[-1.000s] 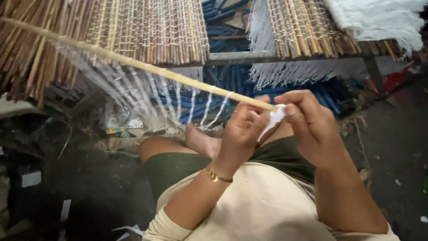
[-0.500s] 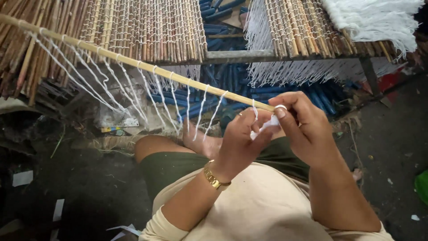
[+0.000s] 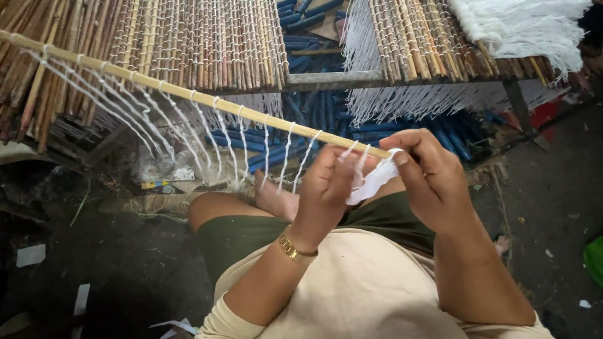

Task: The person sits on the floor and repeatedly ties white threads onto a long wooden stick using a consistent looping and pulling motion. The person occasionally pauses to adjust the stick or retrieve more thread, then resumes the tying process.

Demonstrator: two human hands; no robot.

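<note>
Right hand (image 3: 433, 179) pinches a soft white cotton cord bundle (image 3: 375, 180) at the near end of a long, thin pale bamboo stick (image 3: 188, 94); left hand (image 3: 326, 188), fingers curled, steadies that end; stick likely light, stiff; cord limp

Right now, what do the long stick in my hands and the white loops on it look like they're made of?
The long stick looks like bare bamboo or cane: pale tan, matte, thin and straight, though the exact wood is unclear. The white loops look like soft cotton-like string, matte and limp. The left hand and right hand hold its near end.
</note>
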